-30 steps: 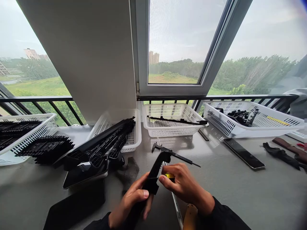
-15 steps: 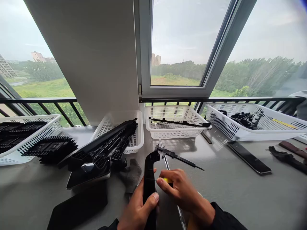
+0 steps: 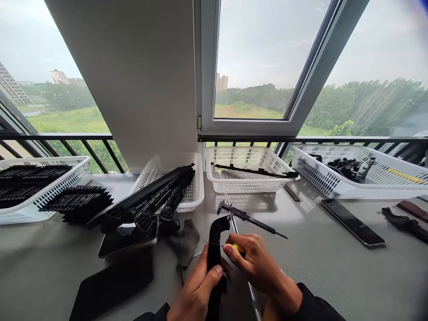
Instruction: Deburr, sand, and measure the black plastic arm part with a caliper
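My left hand (image 3: 199,285) is wrapped round a long black plastic part (image 3: 214,254) with a curved upper end, held upright just above the table. Closed on a small yellow-handled tool (image 3: 238,249), my right hand (image 3: 256,263) is right beside the part. The tool's thin tip lies across the part's face. Behind the hands, a black caliper (image 3: 250,218) rests on the table near a thin metal strip (image 3: 252,298).
White baskets (image 3: 250,185) line the table's back edge. Long black parts (image 3: 157,196) lean out of one at left, near a stack of ribbed parts (image 3: 78,200). A phone (image 3: 352,222) and a dark cloth-like item (image 3: 189,243) lie on the table (image 3: 321,276).
The view has shifted slightly, so things appear further right. The tool's thin tip now reaches across the black part and shows past its left side.
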{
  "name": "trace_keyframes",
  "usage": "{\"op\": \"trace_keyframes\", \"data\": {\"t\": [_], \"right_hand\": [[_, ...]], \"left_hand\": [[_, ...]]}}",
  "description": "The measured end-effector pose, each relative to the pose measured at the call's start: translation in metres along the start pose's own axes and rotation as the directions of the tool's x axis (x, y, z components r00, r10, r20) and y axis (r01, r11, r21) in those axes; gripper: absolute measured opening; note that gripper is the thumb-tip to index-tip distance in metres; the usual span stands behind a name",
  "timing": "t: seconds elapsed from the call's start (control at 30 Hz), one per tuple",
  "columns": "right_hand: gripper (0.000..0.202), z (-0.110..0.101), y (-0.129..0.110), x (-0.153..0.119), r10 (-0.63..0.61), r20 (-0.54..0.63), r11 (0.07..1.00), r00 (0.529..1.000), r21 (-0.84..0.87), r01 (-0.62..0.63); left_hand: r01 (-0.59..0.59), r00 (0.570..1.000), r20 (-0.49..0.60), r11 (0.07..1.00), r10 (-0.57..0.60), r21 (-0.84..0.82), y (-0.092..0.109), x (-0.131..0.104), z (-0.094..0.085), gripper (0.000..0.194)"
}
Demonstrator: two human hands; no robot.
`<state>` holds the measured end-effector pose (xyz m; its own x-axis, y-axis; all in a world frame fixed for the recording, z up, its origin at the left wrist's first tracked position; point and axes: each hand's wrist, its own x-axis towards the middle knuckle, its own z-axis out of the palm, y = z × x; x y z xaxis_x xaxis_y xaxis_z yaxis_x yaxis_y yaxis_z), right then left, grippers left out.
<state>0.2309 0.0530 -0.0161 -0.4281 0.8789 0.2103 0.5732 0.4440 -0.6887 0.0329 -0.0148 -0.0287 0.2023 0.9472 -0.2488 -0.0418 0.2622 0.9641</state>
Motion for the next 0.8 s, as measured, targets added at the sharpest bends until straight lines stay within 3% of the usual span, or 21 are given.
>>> {"op": "trace_keyframes", "data": {"t": [0.07, 0.23, 0.33, 0.47, 0.57, 0.67, 0.8], "right_hand": [[0.059, -0.001, 0.000, -0.001, -0.002, 0.003, 1.000, 1.000, 0.000, 0.002], [0.058, -0.001, -0.001, -0.002, -0.011, 0.008, 1.000, 1.000, 0.027, 0.011], [0.058, -0.001, -0.001, -0.002, -0.008, 0.012, 1.000, 1.000, 0.024, 0.007], [0.057, 0.001, 0.001, -0.001, 0.017, 0.008, 1.000, 1.000, 0.021, -0.018], [0.057, 0.001, 0.002, -0.001, 0.010, 0.021, 1.000, 1.000, 0.023, -0.011], [0.056, 0.002, 0.001, -0.001, 0.013, 0.016, 1.000, 1.000, 0.010, -0.013], [0.056, 0.001, -0.001, -0.001, -0.010, 0.018, 0.999, 1.000, 0.034, 0.009]], "left_hand": [[-0.022, 0.999, 0.033, 1.000, 0.022, 0.006, 0.003, 0.001, 0.000, 0.065], [-0.007, 1.000, -0.007, 0.999, 0.007, -0.038, 0.013, -0.002, 0.003, 0.055], [-0.060, 0.998, -0.022, 0.997, 0.059, -0.041, 0.016, 0.000, 0.004, 0.044], [-0.075, 0.994, 0.068, 0.992, 0.082, -0.099, 0.014, 0.005, 0.004, 0.028], [-0.077, 0.989, 0.114, 0.986, 0.095, -0.148, 0.009, 0.007, 0.004, 0.030], [-0.096, 0.990, 0.095, 0.986, 0.109, -0.134, 0.006, 0.008, 0.004, 0.034], [-0.033, 0.997, 0.069, 0.989, 0.043, -0.144, 0.009, 0.007, 0.005, 0.050]]}}
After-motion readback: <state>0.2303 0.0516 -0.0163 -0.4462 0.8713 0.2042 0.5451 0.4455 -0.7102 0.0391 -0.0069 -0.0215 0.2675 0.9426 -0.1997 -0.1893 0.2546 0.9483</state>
